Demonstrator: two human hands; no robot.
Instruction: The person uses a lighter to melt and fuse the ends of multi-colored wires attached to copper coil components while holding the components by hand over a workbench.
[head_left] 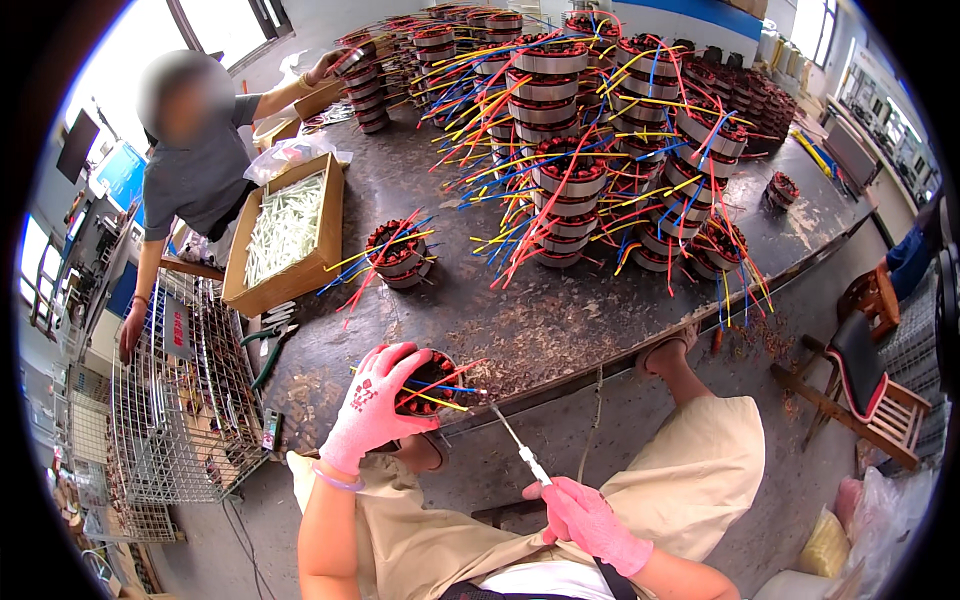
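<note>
My left hand (375,403), in a pink glove, wraps round the side of a motor stator (418,400) at the table's near edge. Red, blue and yellow wires (455,392) stick out of it to the right. In my pink-gloved right hand (590,520) is a slim tool with a white handle and thin metal shaft (515,435); its exact kind is unclear. The tip points up and left, close to the wire ends; whether it touches them I cannot tell. Another wired stator (398,258) stands alone farther back.
Tall stacks of wired stators (570,180) fill the far table. A cardboard box (333,215) of white sleeves stands left, with pliers (272,355) nearby. A co-worker (195,150) reaches to a stack at the far left. A wire rack (180,400) and a chair (855,375) flank the table.
</note>
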